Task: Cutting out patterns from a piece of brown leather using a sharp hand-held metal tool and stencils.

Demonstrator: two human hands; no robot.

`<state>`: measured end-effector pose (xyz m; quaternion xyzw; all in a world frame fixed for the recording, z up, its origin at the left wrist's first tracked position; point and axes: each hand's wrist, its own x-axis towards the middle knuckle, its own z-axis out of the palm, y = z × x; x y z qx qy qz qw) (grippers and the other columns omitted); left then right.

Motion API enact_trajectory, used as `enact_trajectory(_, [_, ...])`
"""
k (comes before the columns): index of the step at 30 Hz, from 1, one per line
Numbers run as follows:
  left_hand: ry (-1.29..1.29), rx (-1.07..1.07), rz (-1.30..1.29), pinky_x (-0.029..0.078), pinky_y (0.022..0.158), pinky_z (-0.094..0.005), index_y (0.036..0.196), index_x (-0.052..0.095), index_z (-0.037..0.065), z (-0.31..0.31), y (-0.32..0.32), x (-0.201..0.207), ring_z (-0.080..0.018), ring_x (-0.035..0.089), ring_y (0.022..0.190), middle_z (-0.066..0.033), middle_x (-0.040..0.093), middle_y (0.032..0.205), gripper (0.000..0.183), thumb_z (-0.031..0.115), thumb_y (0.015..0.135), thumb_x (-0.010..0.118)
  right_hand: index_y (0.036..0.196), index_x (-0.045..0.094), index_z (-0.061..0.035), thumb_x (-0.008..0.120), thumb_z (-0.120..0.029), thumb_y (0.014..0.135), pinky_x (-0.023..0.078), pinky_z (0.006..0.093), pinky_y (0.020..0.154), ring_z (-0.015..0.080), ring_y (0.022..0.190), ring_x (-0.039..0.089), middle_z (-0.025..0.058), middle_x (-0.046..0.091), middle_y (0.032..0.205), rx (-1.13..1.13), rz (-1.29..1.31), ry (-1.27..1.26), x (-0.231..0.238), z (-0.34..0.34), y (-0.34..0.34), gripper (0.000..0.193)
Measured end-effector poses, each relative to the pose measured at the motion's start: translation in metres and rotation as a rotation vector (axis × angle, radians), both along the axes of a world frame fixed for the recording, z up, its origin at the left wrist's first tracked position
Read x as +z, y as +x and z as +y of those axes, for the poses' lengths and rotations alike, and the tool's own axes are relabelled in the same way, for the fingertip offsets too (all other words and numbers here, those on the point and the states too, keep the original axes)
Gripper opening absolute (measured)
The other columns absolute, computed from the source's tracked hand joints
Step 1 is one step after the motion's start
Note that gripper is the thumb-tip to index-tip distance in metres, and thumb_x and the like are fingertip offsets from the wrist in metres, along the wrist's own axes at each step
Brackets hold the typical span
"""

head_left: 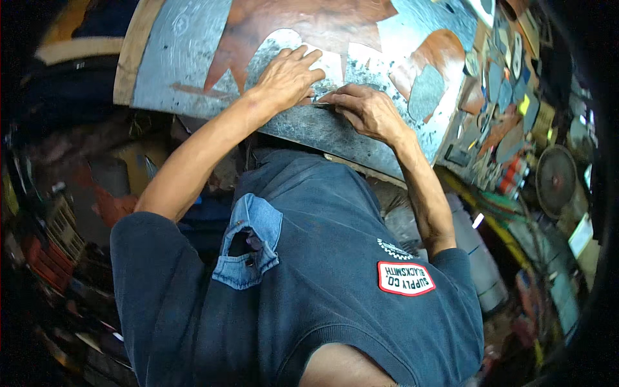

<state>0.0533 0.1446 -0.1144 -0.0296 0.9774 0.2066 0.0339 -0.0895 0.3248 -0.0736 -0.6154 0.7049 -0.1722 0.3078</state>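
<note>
My left hand (290,79) lies on the metal-topped work table (187,45), its fingers apart and bent over the surface, below a large brown leather piece (290,16). That leather has jagged, pointed lower edges and a rounded cut-out beside my fingers. Close to the near table edge, my right hand (366,109) has its fingers pressed together, with the fingertips low against the surface. Between the two hands shows a small brown scrap (308,98), mostly covered. Whatever the right fingers grip is too hidden to name.
Right of my hands lies another brown leather piece (442,51), with a grey oval piece (426,92) over it. Many scraps and cut shapes (506,90) crowd the table's right side. A round disc (556,180) stands farther right. Clutter surrounds the floor area.
</note>
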Motion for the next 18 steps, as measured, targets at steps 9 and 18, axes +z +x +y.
enact_trajectory(9, [0.014,0.107,-0.032,0.037,0.108,-0.0463,0.115,0.066,0.017,0.008,0.004,-0.004,-0.0288,0.040,0.137,-0.0090,0.047,0.146,0.044,0.019,0.073,0.078,0.109,0.069,-0.0136,0.066,-0.012,0.081,0.056,0.0412,0.075,0.0299,0.089,0.066,0.0065,0.066,0.097,0.395,0.023,-0.085,-0.014,-0.030,-0.026,0.028])
enact_trajectory(18, [-0.001,0.126,-0.081,0.036,0.107,-0.0478,0.117,0.065,0.018,0.010,0.002,-0.003,-0.0281,0.039,0.137,-0.0077,0.044,0.148,0.045,0.019,0.073,0.078,0.110,0.069,-0.0138,0.066,-0.008,0.082,0.055,0.0400,0.074,0.0303,0.088,0.065,0.0065,0.066,0.099,0.446,0.021,-0.054,-0.015,-0.039,-0.028,0.028])
